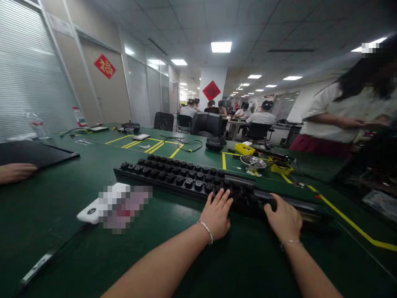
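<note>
A long black mechanical keyboard with bare switch stems (198, 180) lies slantwise across the green work mat (56, 207), running from about ten o'clock down to four o'clock in the middle of the view. The left hand (217, 215) rests flat on its near edge, fingers spread and loose over the switches, grasping nothing; a thin silver bracelet (207, 231) circles that wrist. At three o'clock from it, the right hand (283, 219) lies on the keyboard's right end with the fingers curled over the front edge, gripping the black frame there.

At nine o'clock from the left hand, just apart from the keyboard, lies a white flat device (93, 212), partly blurred. Beyond the keyboard, toward twelve o'clock, a shallow metal bowl (253, 162) sits near a small yellow plastic tray (244, 148), with yellow tape lines (353, 225) marking the mat.

At the far left edge, at nine o'clock, another person's hand (15, 171) rests on the mat beside a black flat panel (31, 152). At two o'clock a person in a white top (331, 114) stands by the table.
</note>
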A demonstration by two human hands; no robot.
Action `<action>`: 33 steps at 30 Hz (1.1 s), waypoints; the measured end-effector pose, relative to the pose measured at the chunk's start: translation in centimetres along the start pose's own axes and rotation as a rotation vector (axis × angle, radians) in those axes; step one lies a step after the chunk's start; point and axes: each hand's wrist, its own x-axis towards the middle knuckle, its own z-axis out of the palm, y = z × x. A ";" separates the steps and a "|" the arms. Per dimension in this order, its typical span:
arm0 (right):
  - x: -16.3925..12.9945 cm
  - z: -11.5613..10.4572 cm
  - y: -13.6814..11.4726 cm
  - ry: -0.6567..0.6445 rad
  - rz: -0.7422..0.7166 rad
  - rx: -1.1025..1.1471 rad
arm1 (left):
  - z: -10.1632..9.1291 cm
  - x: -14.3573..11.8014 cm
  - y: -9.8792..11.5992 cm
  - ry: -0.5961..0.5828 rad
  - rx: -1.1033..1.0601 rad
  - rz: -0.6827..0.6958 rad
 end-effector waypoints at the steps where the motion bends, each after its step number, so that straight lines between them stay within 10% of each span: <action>1: 0.0 0.0 0.0 0.008 0.008 0.005 | 0.0 0.0 0.0 -0.001 0.002 0.000; 33: 0.1 -0.4 0.7 0.010 0.209 0.017 | -0.4 0.1 0.2 0.016 0.001 0.009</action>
